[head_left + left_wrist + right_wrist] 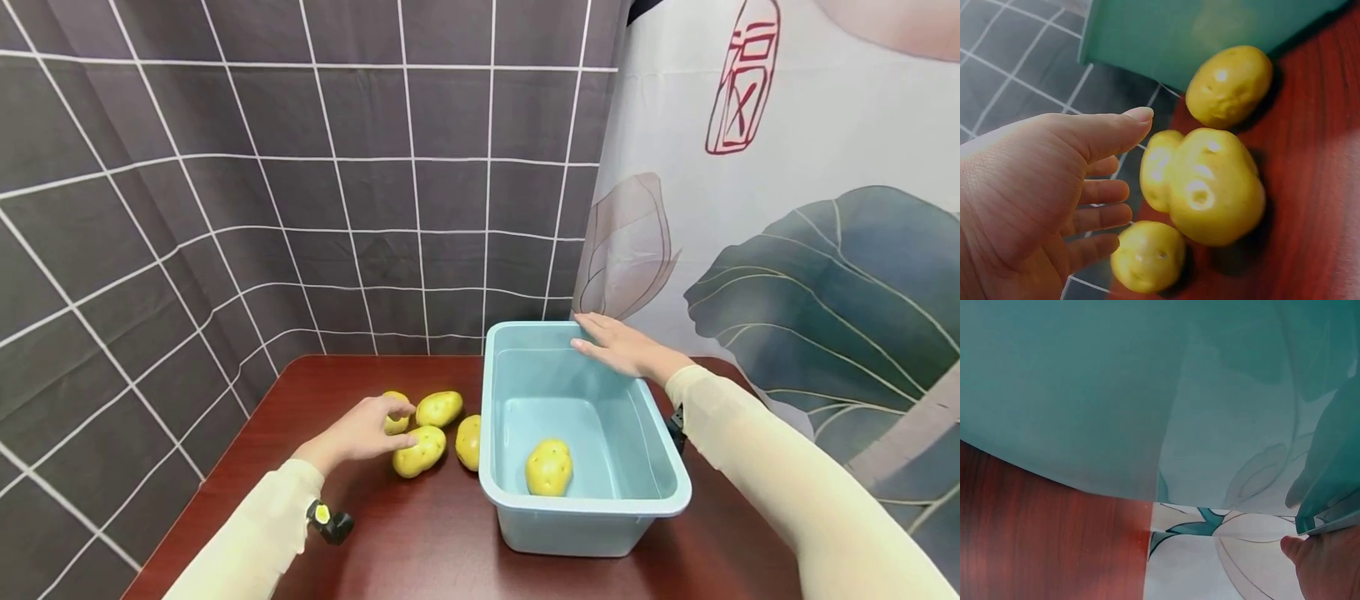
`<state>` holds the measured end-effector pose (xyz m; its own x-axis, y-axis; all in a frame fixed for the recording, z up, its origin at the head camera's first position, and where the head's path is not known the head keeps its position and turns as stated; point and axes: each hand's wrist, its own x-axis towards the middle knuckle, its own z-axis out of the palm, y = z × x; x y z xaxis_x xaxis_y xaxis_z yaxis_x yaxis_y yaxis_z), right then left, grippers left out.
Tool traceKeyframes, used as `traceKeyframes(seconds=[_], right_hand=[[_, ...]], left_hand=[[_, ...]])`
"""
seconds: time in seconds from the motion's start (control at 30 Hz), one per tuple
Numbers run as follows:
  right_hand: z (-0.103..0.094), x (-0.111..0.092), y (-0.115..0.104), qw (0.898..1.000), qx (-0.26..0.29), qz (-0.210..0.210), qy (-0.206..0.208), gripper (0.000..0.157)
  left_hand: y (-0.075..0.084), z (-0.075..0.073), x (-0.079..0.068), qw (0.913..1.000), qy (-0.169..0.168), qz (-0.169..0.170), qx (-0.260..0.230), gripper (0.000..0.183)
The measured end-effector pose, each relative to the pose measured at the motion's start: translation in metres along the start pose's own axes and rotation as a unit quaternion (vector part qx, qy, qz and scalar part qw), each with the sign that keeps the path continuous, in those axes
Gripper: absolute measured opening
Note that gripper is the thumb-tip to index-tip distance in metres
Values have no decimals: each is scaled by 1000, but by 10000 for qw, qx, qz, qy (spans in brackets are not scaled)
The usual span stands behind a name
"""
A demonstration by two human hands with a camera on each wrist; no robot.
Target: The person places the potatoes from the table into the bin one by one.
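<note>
My left hand (369,431) reaches over several yellow potatoes on the table, its fingers loosely bent and thumb apart. In the head view its thumb tip overlaps the front potato (422,454), and its fingers partly hide the left potato (395,414). The left wrist view shows a gap between the palm and a large potato (1216,187). Another potato (468,442) lies right beside the light blue plastic basin (585,505). One potato (549,468) sits inside the basin. My right hand (624,347) rests on the basin's far right corner, fingers extended over the rim.
The dark red wooden table (420,533) carries the basin and potatoes. A grey curtain with white grid lines (360,192) hangs at the back and left. Behind on the right hangs a pale curtain (675,108) with leaf patterns.
</note>
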<state>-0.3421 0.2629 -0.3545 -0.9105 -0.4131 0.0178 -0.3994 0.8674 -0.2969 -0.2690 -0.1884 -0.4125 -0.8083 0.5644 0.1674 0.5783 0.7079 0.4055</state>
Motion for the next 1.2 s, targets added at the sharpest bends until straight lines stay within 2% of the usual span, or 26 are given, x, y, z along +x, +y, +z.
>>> traceKeyframes(seconds=[0.23, 0.57, 0.83, 1.2], right_hand=[[-2, 1, 2, 10000, -39, -33, -37, 82], [-3, 0, 4, 10000, -65, -23, -67, 80], [-2, 0, 2, 10000, 10, -42, -65, 82], [-1, -1, 2, 10000, -6, -6, -70, 82]], left_hand=[[-11, 24, -6, 9990, 115, -109, -416, 53], [-15, 49, -3, 9984, 355, -267, -346, 64], [-18, 56, -3, 9973, 340, -515, -395, 68], [-15, 55, -9, 9966, 400, -583, -426, 67]])
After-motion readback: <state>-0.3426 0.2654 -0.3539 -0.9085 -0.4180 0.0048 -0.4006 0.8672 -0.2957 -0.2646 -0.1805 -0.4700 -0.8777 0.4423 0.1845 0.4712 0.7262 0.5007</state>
